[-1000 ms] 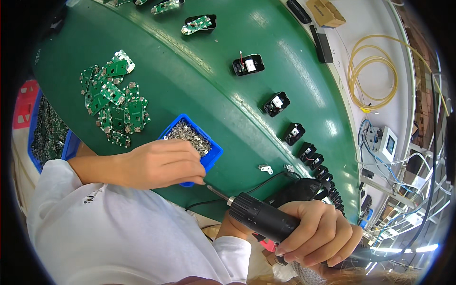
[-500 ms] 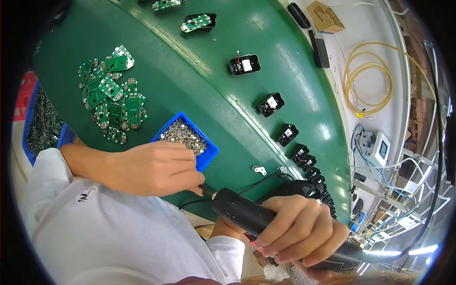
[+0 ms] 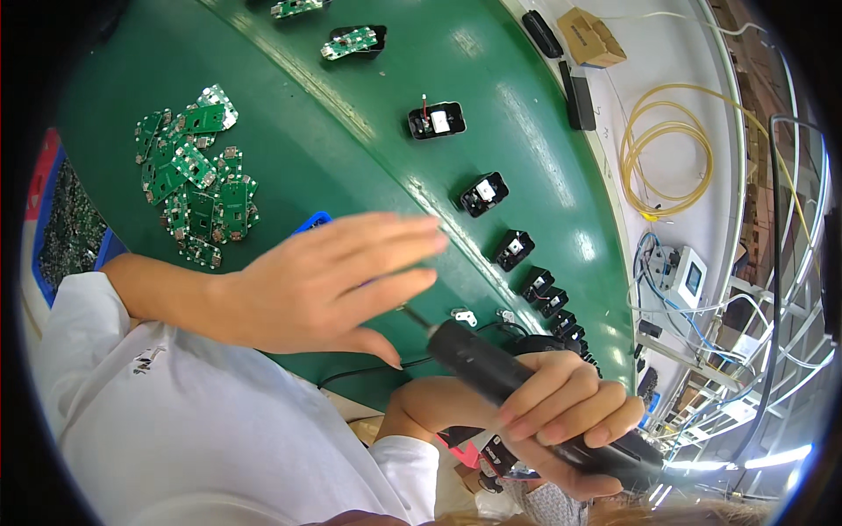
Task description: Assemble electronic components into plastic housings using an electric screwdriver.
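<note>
My left hand (image 3: 338, 285) is stretched out flat with its fingers apart, holding nothing. Beneath it lies a blue tray (image 3: 313, 221), mostly hidden, with only a bit of rim showing. My right hand (image 3: 570, 408) is wrapped round a black electric screwdriver (image 3: 478, 359). The screwdriver is tilted, its thin bit (image 3: 416, 316) pointing up and left, close to my left fingers. Past the bit, a small light-coloured bracket-like piece (image 3: 463, 316) rests on the green mat.
Green circuit boards (image 3: 197, 175) lie heaped at the left. A curved row of black housings (image 3: 437, 121) runs along the far right; one carries a board (image 3: 351, 42). A blue bin (image 3: 101, 250) holds many dark boards. Beyond lie a coiled yellow hose (image 3: 667, 158) and a cardboard box (image 3: 592, 38).
My left hand has risen from the screwdriver's tip, and its bent fingers have spread out across the tray. The screwdriver has shifted slightly right, still in my right hand.
</note>
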`<action>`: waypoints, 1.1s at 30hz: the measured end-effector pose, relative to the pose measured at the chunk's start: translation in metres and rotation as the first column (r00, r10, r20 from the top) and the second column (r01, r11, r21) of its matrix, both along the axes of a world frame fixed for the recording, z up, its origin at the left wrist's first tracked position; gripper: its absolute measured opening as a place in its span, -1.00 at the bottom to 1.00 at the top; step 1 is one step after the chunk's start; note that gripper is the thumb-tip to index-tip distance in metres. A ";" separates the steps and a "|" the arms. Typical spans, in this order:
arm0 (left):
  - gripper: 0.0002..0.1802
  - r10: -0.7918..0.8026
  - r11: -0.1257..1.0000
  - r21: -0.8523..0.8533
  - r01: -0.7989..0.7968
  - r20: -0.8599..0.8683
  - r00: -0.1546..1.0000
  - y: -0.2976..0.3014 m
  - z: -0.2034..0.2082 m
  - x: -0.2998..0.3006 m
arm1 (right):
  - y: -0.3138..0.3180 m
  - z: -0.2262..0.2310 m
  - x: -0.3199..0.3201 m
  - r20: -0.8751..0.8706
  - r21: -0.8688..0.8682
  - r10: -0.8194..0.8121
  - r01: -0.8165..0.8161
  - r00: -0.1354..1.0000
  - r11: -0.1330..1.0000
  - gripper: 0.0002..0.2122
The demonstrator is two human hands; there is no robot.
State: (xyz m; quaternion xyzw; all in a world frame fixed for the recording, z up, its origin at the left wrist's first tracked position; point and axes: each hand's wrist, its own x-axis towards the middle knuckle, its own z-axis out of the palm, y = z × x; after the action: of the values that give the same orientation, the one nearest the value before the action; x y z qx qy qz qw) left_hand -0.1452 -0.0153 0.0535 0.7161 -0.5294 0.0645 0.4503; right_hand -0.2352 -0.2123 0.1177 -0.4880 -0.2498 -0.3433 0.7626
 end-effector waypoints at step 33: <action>-0.79 -0.332 0.810 0.562 0.166 0.207 0.920 0.034 -0.036 0.011 | -0.119 -0.132 0.032 -0.166 -0.210 -0.705 0.674 0.690 0.708 -0.59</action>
State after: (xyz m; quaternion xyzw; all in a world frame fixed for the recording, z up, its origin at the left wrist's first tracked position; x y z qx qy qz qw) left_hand -0.1344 0.0191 0.0174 0.7183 -0.6775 -0.0392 0.1534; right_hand -0.2036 -0.3317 -0.0145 -0.6323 0.0214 -0.5275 0.5669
